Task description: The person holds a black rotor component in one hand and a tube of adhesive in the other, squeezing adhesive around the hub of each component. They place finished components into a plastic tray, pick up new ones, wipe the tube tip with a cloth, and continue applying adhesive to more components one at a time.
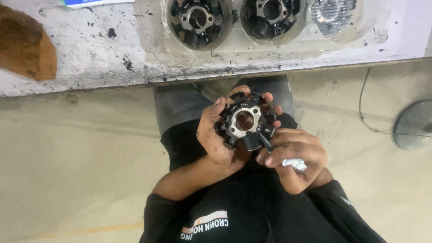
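Note:
My left hand [210, 135] is cupped around a black round stator core [245, 120] with a metal centre ring and several black wound poles, holding it up over my lap. My right hand [297, 155] is next to it on the right. Its thumb and forefinger pinch a black pole at the core's lower edge, and a crumpled white scrap [294, 164] is tucked in its palm. Both forearms come out of black sleeves at the bottom of the view.
A stained white bench [90, 49] runs across the top. It carries a clear plastic tray [153, 49] holding two similar cores [198, 18] [270, 15] and a grey ribbed part [335, 12]. A brown lump [27, 45] lies at the left. On the floor are a grey disc [414, 123] and a cable [361, 103].

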{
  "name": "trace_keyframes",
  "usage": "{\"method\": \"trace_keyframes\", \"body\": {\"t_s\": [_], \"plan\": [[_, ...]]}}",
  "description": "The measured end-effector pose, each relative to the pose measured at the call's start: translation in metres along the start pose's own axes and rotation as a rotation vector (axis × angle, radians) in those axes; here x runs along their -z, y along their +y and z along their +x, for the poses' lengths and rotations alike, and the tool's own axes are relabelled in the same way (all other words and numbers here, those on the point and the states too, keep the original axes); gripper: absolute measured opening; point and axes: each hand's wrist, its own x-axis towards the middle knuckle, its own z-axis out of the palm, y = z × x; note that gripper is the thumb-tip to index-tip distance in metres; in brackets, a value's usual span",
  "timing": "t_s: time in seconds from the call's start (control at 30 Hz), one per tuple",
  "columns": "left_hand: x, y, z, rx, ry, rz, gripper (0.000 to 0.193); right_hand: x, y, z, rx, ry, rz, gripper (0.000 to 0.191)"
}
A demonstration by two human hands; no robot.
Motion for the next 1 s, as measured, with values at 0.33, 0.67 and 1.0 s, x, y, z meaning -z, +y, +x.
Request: {"method": "trace_keyframes", "body": {"t_s": [0.33,0.67,1.0], "plan": [[0.005,0.000,-0.003,0.048,0.034,-0.038,0.049,-0.002,-0.005,-0.004,-0.095,0.018,0.043,0.025],[0.015,-0.001,-0.001,0.111,0.080,-0.123,0.048,-0.007,0.002,-0.015,-0.101,0.041,0.091,0.024],[0.022,-0.004,-0.003,0.121,0.107,-0.116,0.050,-0.005,-0.004,-0.020,-0.216,0.014,0.143,0.020]]}}
